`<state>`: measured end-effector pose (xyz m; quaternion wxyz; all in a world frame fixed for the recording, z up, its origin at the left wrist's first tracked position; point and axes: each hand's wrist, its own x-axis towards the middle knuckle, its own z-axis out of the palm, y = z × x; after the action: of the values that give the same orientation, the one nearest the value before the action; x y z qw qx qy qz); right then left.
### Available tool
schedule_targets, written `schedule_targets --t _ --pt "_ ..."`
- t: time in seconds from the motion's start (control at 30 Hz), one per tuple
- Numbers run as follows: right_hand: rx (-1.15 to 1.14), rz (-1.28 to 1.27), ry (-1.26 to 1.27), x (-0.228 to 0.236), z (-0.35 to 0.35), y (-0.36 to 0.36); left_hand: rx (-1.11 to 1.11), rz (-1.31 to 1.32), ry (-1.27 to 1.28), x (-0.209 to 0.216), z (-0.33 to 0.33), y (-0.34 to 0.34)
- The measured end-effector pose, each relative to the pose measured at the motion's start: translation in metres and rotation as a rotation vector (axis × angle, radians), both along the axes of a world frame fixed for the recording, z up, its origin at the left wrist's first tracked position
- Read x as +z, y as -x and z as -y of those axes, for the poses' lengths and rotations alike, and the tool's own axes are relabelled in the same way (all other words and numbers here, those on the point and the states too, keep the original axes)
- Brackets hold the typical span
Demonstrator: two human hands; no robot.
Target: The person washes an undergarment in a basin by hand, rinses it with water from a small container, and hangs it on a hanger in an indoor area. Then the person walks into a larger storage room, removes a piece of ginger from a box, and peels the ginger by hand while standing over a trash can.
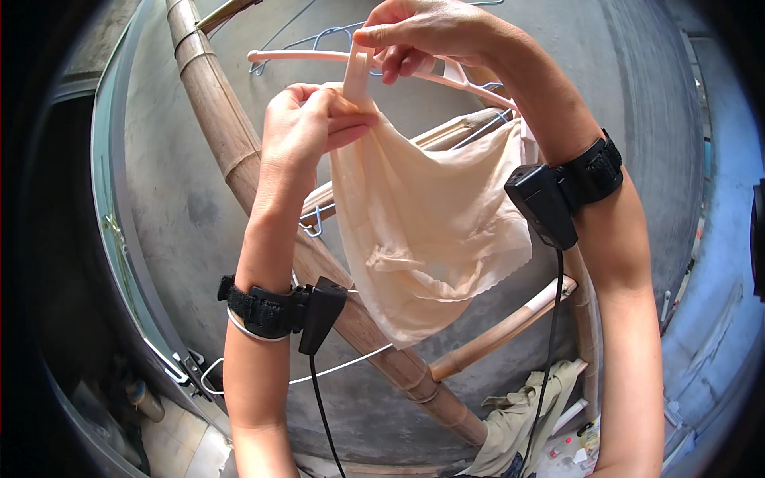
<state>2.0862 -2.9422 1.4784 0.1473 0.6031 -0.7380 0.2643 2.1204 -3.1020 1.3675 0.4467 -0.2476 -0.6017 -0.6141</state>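
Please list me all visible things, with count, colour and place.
Garment: one, cream, centre
Clothes hanger: one, pale pink, upper centre
Wire hangers: several, blue, behind
Bent wire: some, white, lower left
Bamboo frame: one, brown, behind garment
Crumpled cloth: one, greyish green, lower right
Glass panel: one, greenish, left
Container: one, brownish, lower left
Small items: several, red, white, lower right
Wall: one, grey, background
Wrist devices: two, black, on forearms
Cables: two, black, below devices
Left hand: one, bare, pinching garment
Right hand: one, bare, at garment strap
Forearms: two, bare, left and right
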Motion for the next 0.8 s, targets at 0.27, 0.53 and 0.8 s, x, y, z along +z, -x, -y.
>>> schedule_targets --t 0.27,0.53,0.8 --pt "-0.005 -0.065 0.105 -0.001 0.002 0.009 -0.060 0.043 0.070 0.004 -0.003 0.001" --pt "0.072 -0.131 0.082 -0.007 -0.007 0.011 -0.079 0.105 0.141 0.010 -0.007 -0.003" --pt "0.098 -0.068 0.118 -0.014 -0.008 0.015 -0.128 0.194 0.133 0.004 -0.002 -0.001"
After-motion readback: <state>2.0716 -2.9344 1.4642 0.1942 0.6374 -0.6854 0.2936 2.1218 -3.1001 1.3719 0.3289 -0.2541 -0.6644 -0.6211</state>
